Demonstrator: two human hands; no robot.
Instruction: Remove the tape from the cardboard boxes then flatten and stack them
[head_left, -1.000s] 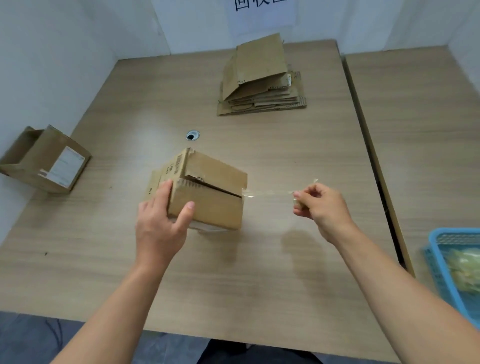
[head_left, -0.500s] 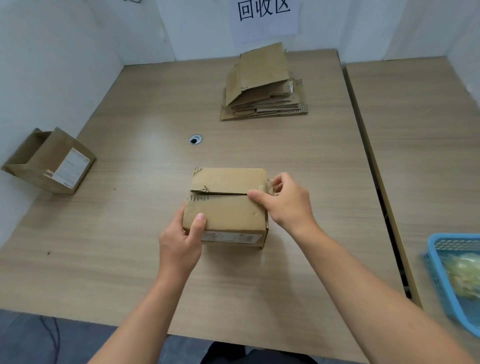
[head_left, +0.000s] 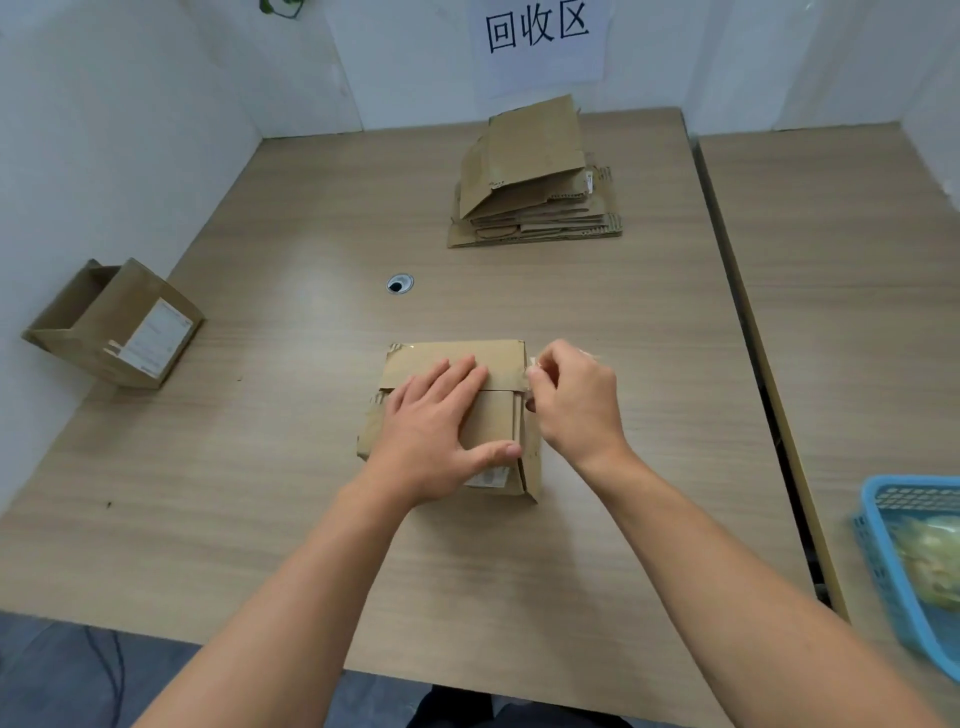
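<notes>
pinching a tape end (head_left: 533, 367) at the right edge of the box (head_left: 498, 358), my right hand (head_left: 576, 400) peels; my left hand (head_left: 441, 426) presses flat, fingers straight, on its top mid-table. flattened boxes (head_left: 530, 208) sit stacked beyond; this and a second box (head_left: 114, 322) (open, by the wall) are left. blue basket (head_left: 883, 551) holds crumpled tape (head_left: 932, 561), i judge.

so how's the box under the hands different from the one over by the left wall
The box under the hands sits mid-table, flaps shut, left hand pressing it, right hand pinching its tape; the box by the wall lies tipped, open, untouched. Both are brown cardboard with white labels.
</notes>
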